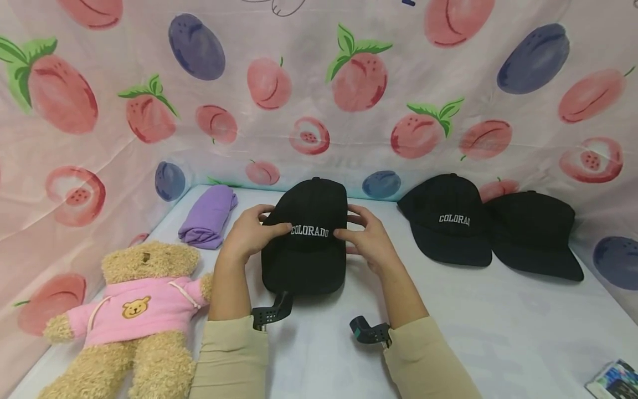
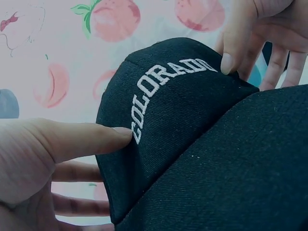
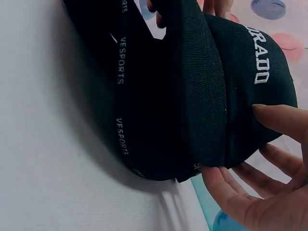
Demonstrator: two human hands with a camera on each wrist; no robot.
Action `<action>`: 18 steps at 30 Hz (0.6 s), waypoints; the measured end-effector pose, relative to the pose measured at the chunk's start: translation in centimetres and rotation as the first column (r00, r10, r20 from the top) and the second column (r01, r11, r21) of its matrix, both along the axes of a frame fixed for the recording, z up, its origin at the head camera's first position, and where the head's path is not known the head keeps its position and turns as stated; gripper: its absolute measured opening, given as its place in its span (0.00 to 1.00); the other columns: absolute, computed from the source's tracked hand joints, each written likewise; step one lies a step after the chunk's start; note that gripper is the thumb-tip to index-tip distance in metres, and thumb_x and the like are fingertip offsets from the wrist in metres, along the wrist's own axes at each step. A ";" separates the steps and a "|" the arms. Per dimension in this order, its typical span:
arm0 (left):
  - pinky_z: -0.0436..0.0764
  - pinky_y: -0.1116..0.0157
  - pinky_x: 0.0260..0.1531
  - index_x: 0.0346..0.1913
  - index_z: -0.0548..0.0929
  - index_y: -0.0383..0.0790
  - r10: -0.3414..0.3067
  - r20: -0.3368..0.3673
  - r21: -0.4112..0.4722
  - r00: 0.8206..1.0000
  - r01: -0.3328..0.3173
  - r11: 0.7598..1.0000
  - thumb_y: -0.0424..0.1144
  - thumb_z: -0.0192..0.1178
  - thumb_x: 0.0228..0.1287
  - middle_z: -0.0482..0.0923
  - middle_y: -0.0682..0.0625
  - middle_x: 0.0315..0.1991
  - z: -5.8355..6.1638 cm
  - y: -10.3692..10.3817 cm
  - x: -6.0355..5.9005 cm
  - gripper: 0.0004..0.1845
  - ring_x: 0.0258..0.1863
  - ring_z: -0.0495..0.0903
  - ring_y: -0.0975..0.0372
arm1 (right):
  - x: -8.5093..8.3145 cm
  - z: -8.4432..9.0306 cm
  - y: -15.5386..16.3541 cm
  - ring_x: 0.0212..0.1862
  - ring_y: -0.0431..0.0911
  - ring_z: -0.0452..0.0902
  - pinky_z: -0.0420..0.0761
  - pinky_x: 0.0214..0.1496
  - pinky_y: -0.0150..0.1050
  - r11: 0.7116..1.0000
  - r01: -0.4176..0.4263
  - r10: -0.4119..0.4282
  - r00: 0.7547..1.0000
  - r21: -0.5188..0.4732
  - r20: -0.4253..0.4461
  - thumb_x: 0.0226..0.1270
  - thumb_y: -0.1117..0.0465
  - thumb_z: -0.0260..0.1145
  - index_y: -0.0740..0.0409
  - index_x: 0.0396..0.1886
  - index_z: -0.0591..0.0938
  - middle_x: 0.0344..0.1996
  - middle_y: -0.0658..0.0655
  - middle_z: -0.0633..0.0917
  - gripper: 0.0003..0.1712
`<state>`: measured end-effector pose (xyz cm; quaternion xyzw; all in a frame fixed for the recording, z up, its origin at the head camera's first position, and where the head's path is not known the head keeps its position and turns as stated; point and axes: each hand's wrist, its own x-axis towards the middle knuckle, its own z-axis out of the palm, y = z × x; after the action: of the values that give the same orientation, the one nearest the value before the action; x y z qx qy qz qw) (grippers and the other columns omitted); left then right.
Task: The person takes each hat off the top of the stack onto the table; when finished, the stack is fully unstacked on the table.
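Fruit-print cloth (image 1: 359,111) hung behind a pale table (image 1: 498,321). At its middle, both hands held a black cap (image 1: 309,244) lettered COLORADO, brim toward the person. The left hand (image 1: 247,233) gripped the crown's left side, thumb pressed beside the C; the right hand (image 1: 368,237) gripped the right side, thumb by the last O. Keeping both thumbs level on the front panel would likely hold the crown in shape. 2 more black caps (image 1: 448,221) (image 1: 533,235) lay overlapping to the right, a folded purple cloth (image 1: 209,216) near the left hand, a teddy bear (image 1: 134,310) at front left. Nothing crowded the held cap.
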<state>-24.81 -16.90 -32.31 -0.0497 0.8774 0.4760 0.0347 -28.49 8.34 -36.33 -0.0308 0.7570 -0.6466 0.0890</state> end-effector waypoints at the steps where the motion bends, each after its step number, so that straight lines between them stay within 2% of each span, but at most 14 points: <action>1: 0.70 0.42 0.71 0.77 0.66 0.41 0.001 -0.001 -0.004 1.000 -0.001 1.000 0.51 0.67 0.66 0.65 0.34 0.75 0.0 0.0 0.0 0.41 0.73 0.67 0.42 | 0.0 0.0 0.0 0.69 0.60 0.76 0.83 0.61 0.57 1.000 0.000 0.000 1.000 0.003 -0.002 0.67 0.62 0.73 0.46 0.80 0.65 0.77 0.60 0.68 0.44; 6: 0.69 0.42 0.71 0.78 0.66 0.41 0.002 -0.001 -0.013 1.000 -0.002 1.000 0.52 0.67 0.66 0.65 0.35 0.76 0.3 0.3 0.0 0.41 0.74 0.67 0.42 | 0.1 0.2 0.3 0.68 0.59 0.77 0.82 0.62 0.56 1.000 0.003 -0.003 1.000 0.012 -0.014 0.67 0.62 0.72 0.46 0.80 0.65 0.77 0.60 0.68 0.44; 18: 0.70 0.43 0.71 0.76 0.69 0.41 0.006 -0.088 -0.058 0.996 -0.011 0.998 0.52 0.66 0.66 0.68 0.35 0.74 1.2 0.8 0.3 0.39 0.73 0.68 0.43 | 0.1 1.1 0.7 0.67 0.59 0.78 0.81 0.64 0.56 1.000 0.004 -0.003 0.997 0.003 -0.074 0.67 0.63 0.72 0.46 0.80 0.65 0.76 0.59 0.69 0.44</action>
<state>-24.53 -16.08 -31.11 -0.0334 0.8915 0.4518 -0.0071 -28.37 9.08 -35.23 -0.0532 0.7608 -0.6440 0.0599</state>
